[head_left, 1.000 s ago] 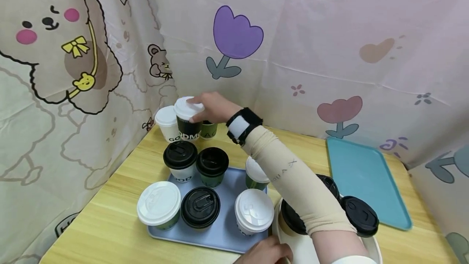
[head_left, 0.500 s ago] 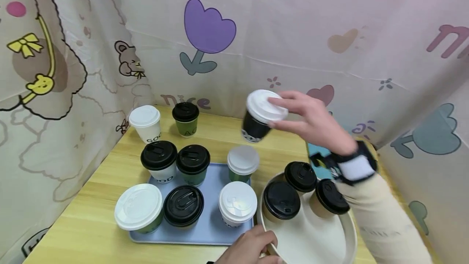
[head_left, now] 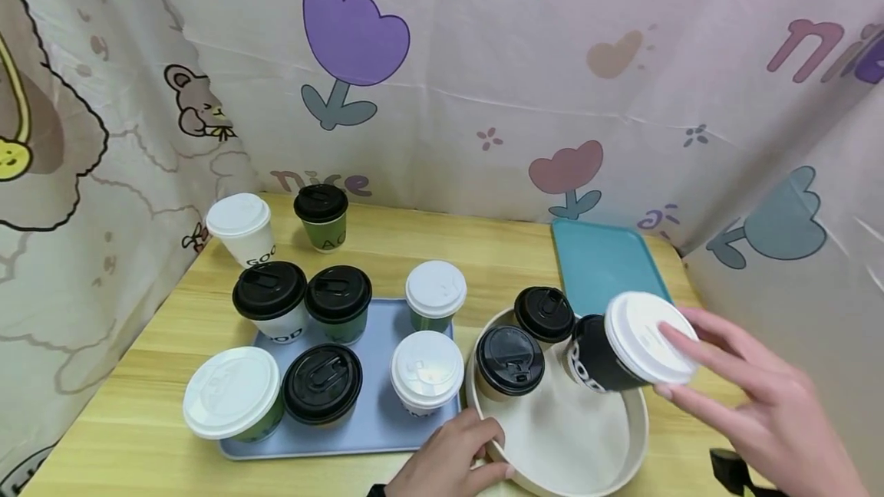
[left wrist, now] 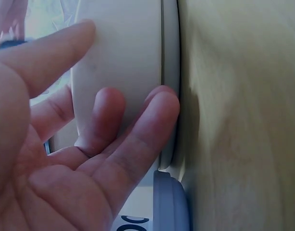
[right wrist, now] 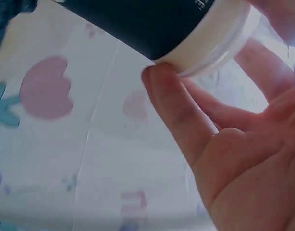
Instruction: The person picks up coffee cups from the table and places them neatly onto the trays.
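Note:
My right hand [head_left: 766, 397] holds a black paper cup [head_left: 604, 355] by its white lid [head_left: 649, 336]. The cup is tilted, its base pointing left, above the right side of a round cream tray [head_left: 638, 443]. In the right wrist view, fingertips press the cup [right wrist: 152, 29] just below the lid. My left hand [head_left: 452, 451] grips the tray's near-left rim; the left wrist view has its fingers [left wrist: 152, 120] against the tray's outer wall [left wrist: 123, 53]. Two black-lidded cups, one farther back [head_left: 545, 314] and one nearer [head_left: 509, 363], stand in the tray. The held cup mostly hides a third.
Left of the round tray lies a blue-grey rectangular tray [head_left: 387, 436] bearing several lidded cups. Behind it stand a white cup [head_left: 242, 225] and a green cup [head_left: 324, 221]. A teal tray [head_left: 608, 263] lies at the back right, before the curtain [head_left: 470, 60].
My right hand has lifted the black cup from the back left and carried it right, over the round tray. My left hand stays at that tray's rim. The head view has turned right.

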A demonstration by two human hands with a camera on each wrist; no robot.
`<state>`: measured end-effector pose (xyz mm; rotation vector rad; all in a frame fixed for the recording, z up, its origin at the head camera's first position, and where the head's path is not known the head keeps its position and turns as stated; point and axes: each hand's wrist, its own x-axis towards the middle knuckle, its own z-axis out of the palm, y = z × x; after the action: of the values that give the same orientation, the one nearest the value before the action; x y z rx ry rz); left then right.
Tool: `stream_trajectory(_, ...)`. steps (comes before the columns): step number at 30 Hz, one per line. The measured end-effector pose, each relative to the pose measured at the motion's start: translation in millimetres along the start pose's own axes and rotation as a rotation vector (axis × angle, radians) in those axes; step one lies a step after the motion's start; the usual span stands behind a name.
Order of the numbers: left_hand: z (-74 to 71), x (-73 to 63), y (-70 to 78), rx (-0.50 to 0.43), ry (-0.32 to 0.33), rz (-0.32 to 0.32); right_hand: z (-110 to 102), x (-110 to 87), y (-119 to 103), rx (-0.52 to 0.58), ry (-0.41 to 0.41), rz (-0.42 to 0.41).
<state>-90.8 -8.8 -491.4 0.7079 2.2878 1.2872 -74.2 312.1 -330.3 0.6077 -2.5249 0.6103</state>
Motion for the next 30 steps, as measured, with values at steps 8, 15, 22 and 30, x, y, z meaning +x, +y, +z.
stream_trajectory(8,0.1,-4.0,0.4,0.072,0.056,0.079,26,-53.9,13,0.035,0.050,0.143)
stream_trajectory(15,1.5,-4.0,-0.8,0.100,0.071,0.112,57,-72.7,23,-0.004,0.023,0.187)
stream_trajectory(22,2.9,-4.6,-1.3,0.124,0.089,0.142,70,-82.6,24,-0.001,0.042,0.276)
stream_trajectory(30,2.8,-5.9,-1.2,0.111,0.102,0.151,75,-84.0,27,0.010,-0.035,0.359)
